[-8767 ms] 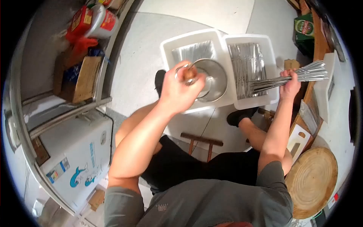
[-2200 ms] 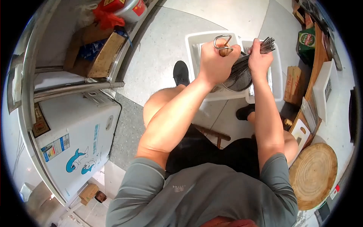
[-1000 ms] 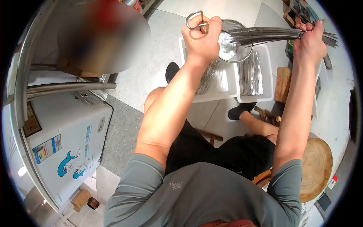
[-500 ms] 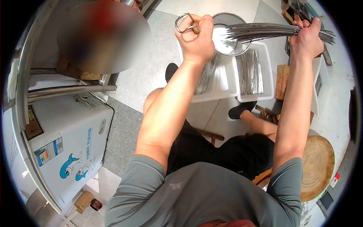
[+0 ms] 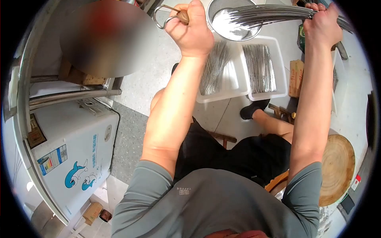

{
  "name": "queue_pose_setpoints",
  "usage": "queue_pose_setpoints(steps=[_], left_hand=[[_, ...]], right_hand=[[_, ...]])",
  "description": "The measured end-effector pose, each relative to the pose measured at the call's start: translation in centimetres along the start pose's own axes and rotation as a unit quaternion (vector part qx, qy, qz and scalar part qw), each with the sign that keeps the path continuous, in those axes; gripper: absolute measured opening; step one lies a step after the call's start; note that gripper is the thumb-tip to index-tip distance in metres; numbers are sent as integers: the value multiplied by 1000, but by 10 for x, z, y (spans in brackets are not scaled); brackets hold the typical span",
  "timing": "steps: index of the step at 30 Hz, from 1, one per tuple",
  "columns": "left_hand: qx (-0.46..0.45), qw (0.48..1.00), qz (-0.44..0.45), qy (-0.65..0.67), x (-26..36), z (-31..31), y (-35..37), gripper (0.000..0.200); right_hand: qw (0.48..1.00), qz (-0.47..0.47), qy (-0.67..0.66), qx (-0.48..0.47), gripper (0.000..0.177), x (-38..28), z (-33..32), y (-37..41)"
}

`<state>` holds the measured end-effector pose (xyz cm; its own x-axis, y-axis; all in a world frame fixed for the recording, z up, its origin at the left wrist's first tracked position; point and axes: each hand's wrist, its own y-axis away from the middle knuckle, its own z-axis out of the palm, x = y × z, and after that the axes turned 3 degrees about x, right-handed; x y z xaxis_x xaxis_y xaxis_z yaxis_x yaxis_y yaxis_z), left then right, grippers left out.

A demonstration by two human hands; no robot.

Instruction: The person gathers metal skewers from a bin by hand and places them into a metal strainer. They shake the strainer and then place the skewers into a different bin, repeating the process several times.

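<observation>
Head view: two hands, set well apart, both occupied

Item, left hand (image 5: 195, 37): clenched round the brown wooden handle (image 5: 183, 17) of a round, silver-coloured metal mesh strainer (image 5: 225, 29); bent metal loop (image 5: 158, 16) at the handle's end, strainer bowl on the fist's other side

Item, right hand (image 5: 323, 27): clamped on a bundle of long, thin, dark grey metal skewers (image 5: 276, 14), far ends lying across the strainer's mouth, near ends sticking out past the fist; whether the tips touch the mesh, cannot be told

Item, two white plastic rectangular tubs, side by side on the floor below: the left tub (image 5: 237, 81) with loose silvery skewers (image 5: 214, 67) at uneven angles; the right tub (image 5: 282, 89) with silvery skewers (image 5: 258, 67) laid roughly parallel

Item, brown cardboard box (image 5: 295, 78), near the right tub

Item, round, pale wooden board (image 5: 338, 170), beside the right arm
</observation>
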<state>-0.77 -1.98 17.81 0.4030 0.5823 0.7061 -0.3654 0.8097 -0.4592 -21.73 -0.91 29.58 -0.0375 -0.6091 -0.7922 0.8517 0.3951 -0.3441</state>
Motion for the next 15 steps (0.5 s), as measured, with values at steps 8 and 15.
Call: queue_pose_setpoints(steps=[8, 15], left_hand=[[-57, 982, -114, -141, -3, -10, 22, 25], [-14, 968, -224, -113, 4, 1, 34, 25]], right_hand=[[995, -28, 67, -72, 21, 36, -8, 16], [962, 3, 217, -168, 31, 82, -44, 52]])
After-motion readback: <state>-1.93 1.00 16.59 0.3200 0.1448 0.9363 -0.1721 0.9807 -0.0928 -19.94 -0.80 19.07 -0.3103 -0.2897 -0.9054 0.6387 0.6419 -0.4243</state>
